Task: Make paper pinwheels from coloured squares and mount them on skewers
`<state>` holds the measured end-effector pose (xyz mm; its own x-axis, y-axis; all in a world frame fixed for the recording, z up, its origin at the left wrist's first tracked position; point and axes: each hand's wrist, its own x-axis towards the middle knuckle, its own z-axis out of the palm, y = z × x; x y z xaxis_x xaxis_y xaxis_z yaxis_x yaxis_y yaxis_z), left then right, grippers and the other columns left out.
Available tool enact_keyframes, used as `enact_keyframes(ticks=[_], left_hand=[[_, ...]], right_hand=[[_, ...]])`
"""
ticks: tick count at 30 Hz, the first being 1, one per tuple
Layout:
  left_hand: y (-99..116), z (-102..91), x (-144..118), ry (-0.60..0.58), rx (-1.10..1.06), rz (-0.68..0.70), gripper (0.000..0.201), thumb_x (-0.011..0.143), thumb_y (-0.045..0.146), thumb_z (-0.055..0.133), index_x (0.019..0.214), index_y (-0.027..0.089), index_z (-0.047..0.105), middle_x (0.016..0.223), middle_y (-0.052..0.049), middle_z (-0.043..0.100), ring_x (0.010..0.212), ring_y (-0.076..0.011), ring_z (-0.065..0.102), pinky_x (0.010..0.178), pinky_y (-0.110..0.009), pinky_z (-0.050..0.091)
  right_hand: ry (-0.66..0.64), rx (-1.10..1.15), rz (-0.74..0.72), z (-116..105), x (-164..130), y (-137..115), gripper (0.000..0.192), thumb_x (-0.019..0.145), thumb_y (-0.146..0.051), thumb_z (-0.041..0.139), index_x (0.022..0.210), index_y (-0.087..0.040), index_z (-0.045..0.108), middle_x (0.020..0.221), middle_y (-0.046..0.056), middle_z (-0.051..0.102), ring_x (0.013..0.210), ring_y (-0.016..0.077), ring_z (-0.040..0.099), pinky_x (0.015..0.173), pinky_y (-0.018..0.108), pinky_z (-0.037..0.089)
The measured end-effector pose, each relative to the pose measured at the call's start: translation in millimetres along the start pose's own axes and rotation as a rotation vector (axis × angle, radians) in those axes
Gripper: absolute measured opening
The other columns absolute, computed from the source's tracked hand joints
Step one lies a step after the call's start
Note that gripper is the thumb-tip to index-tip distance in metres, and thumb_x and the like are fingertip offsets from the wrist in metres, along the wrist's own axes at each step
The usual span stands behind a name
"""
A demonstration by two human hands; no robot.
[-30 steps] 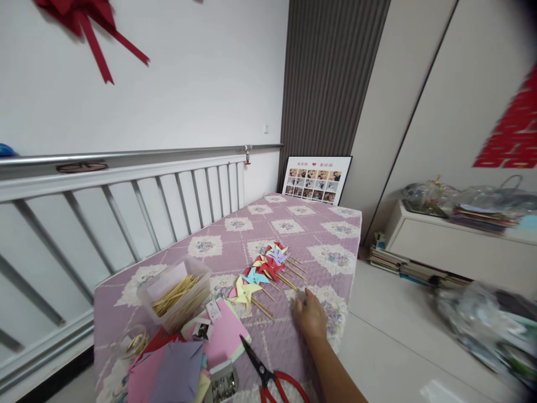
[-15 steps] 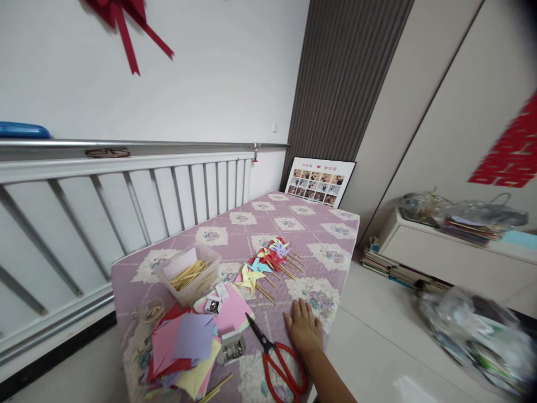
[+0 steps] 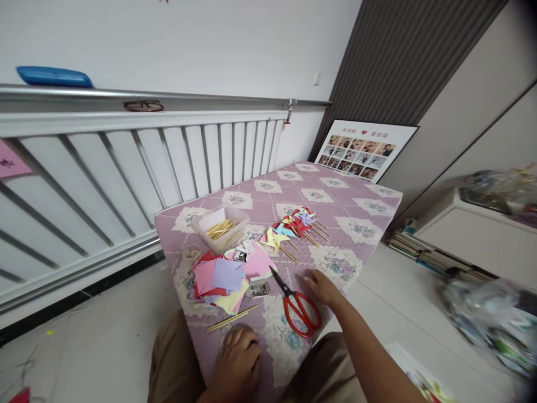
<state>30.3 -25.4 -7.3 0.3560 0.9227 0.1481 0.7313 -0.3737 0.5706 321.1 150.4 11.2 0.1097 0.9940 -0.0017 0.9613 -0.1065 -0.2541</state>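
Observation:
My right hand [image 3: 323, 288] rests flat on the purple quilted table cover [image 3: 356, 221], fingers spread, just right of the red-handled scissors [image 3: 297, 305]. My left hand [image 3: 237, 358] lies on the near edge of the cover, fingers loosely curled, holding nothing; two wooden sticks [image 3: 230, 320] lie just beyond it. A stack of coloured paper squares [image 3: 220, 277] sits left of the scissors. A row of finished paper pinwheels [image 3: 293, 226] on sticks lies further back.
A clear plastic box of wooden sticks [image 3: 220, 229] stands at the back left of the cover. A small metal stapler-like item [image 3: 258, 289] lies by the paper. A white railing [image 3: 126, 162] runs along the left. A framed photo collage [image 3: 364, 150] leans at the far end. Books [image 3: 423, 257] lie on the floor by a white cabinet [image 3: 474, 235].
The view has tilted down and drawn back, bringing my knees and left hand into sight. My right hand slid back toward me from the pinwheels to beside the scissors.

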Motion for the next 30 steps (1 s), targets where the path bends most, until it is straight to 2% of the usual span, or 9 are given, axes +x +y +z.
enact_keyframes(ticks=[3,5,8,13,17,20,22,26,30], left_hand=[[0.4,-2.5,-0.4,-0.013,-0.034,-0.019,0.019,0.078,0.009,0.055,0.088,0.022,0.065,0.106,-0.002,0.063,0.104,-0.0206,0.05,0.096,-0.039,0.039],[-2.3,-1.0,-0.3,-0.019,-0.042,-0.022,0.016,0.078,0.01,0.057,0.086,0.022,0.065,0.106,-0.002,0.063,0.104,-0.0205,0.05,0.096,-0.038,0.039],[-7.2,4.3,-1.1,0.004,-0.059,0.003,0.016,0.077,0.01,0.057,0.084,0.021,0.065,0.104,-0.002,0.064,0.103,-0.0201,0.05,0.095,-0.038,0.04],[-9.8,3.6,-4.7,0.156,-0.173,0.082,0.024,0.075,0.004,0.047,0.085,0.019,0.064,0.094,-0.006,0.065,0.091,-0.0195,0.055,0.083,-0.036,0.046],[-19.2,-28.9,6.9,0.283,-0.096,0.056,0.024,0.078,0.008,0.046,0.091,0.02,0.063,0.096,-0.007,0.065,0.094,-0.0216,0.057,0.085,-0.039,0.047],[-39.9,-66.5,30.9,0.44,0.031,-0.096,0.024,0.082,0.011,0.046,0.097,0.02,0.062,0.105,-0.008,0.064,0.103,-0.0226,0.056,0.093,-0.042,0.044],[-56.9,-89.6,50.9,0.452,0.11,-0.215,0.02,0.085,0.016,0.048,0.1,0.021,0.062,0.108,-0.008,0.063,0.107,-0.0226,0.055,0.098,-0.043,0.042],[-82.2,-117.3,88.5,0.296,0.237,-0.283,0.027,0.083,0.021,0.054,0.109,0.02,0.059,0.119,-0.01,0.061,0.116,-0.0239,0.05,0.106,-0.043,0.036],[-88.5,-119.7,111.8,0.098,0.308,-0.375,0.045,0.08,0.035,0.061,0.121,0.018,0.054,0.122,-0.013,0.06,0.121,-0.0289,0.047,0.105,-0.045,0.033]], right_hand=[[-0.026,0.031,0.026,3.0,-20.1,-33.5,0.048,0.09,-0.034,0.047,0.13,-0.009,0.055,0.129,0.019,0.061,0.117,0.0309,0.057,0.092,0.04,0.043],[0.007,0.038,0.038,14.4,-45.6,-62.7,0.055,0.092,-0.038,0.041,0.14,-0.012,0.043,0.144,0.02,0.047,0.13,0.0331,0.044,0.096,0.05,0.04],[0.072,0.048,-0.022,39.6,-90.9,-99.0,0.057,0.089,-0.035,0.042,0.143,-0.016,0.037,0.148,0.016,0.042,0.137,0.0311,0.035,0.103,0.054,0.032],[0.177,0.056,-0.204,70.9,-136.9,-115.1,0.056,0.088,-0.031,0.041,0.143,-0.019,0.036,0.15,0.014,0.04,0.139,0.0307,0.031,0.109,0.053,0.024],[0.164,0.045,-0.23,72.1,-137.2,-112.0,0.053,0.089,-0.032,0.04,0.14,-0.02,0.04,0.148,0.014,0.043,0.138,0.0312,0.034,0.107,0.054,0.025],[0.155,0.023,-0.245,69.5,-132.8,-113.1,0.05,0.088,-0.031,0.041,0.137,-0.02,0.046,0.148,0.013,0.044,0.137,0.0311,0.036,0.107,0.055,0.026],[0.149,0.01,-0.25,69.2,-131.5,-114.0,0.048,0.087,-0.03,0.042,0.133,-0.021,0.05,0.146,0.013,0.046,0.136,0.0311,0.038,0.107,0.055,0.025],[0.149,0.001,-0.251,69.8,-131.6,-113.8,0.046,0.087,-0.032,0.044,0.131,-0.023,0.053,0.145,0.011,0.048,0.135,0.0299,0.039,0.107,0.053,0.027],[0.143,0.02,-0.266,67.6,-131.9,-113.4,0.043,0.087,-0.031,0.045,0.127,-0.025,0.056,0.144,0.01,0.049,0.134,0.0299,0.041,0.107,0.053,0.028]])
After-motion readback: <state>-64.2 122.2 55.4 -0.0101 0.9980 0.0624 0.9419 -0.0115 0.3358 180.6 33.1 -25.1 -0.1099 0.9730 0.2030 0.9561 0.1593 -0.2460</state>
